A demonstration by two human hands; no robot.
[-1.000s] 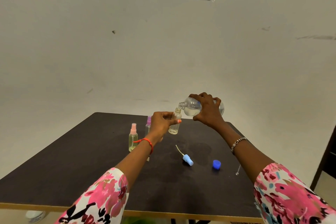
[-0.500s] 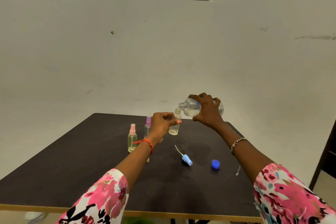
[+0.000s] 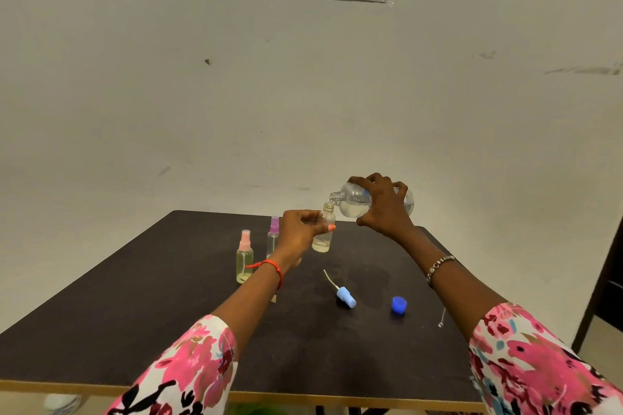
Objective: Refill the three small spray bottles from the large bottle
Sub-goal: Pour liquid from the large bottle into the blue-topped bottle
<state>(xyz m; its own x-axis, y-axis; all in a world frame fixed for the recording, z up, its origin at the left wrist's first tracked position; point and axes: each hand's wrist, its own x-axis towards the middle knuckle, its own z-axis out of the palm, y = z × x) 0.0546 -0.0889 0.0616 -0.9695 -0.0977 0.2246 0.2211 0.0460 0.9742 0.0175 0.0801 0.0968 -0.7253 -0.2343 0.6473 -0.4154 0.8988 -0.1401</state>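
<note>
The R hand [image 3: 384, 209] grips the large bottle [image 3: 354, 204] from above. Its fingers [image 3: 362, 184] curl over the far side and the thumb sits on the near side. The bottle's long axis runs approx. 3-to-9 o'clock, nearly level, with the open mouth at the 9 end tipped a little down. Clear liquid pools along its lower side.

The L hand [image 3: 300, 232] pinches the small bottle [image 3: 323, 232] at the shoulder, thumb across the front and the other fingers behind. It has no top, stands upright and holds a little yellowish liquid at the bottom. Can't tell whether its base touches the worktop [image 3: 135, 313].

Key relation: the large bottle's mouth sits just above the small neck, at approx. 1 o'clock from it, very close. Can't tell if they touch, and no stream shows clearly. Judgement: the pour is in hand. More tilt needs the mouth kept directly over the narrow neck, or liquid will run down the outside.

Other items:
- A pink-top spray bottle [image 3: 244, 258] and a purple-top spray bottle [image 3: 273, 234] stand capped at 8–9 o'clock from the L hand.
- A light blue spray head [image 3: 345, 296] with its tube lies at 6 o'clock from the small bottle.
- A blue cap [image 3: 399, 305] lies at 3 o'clock from the spray head.
</note>
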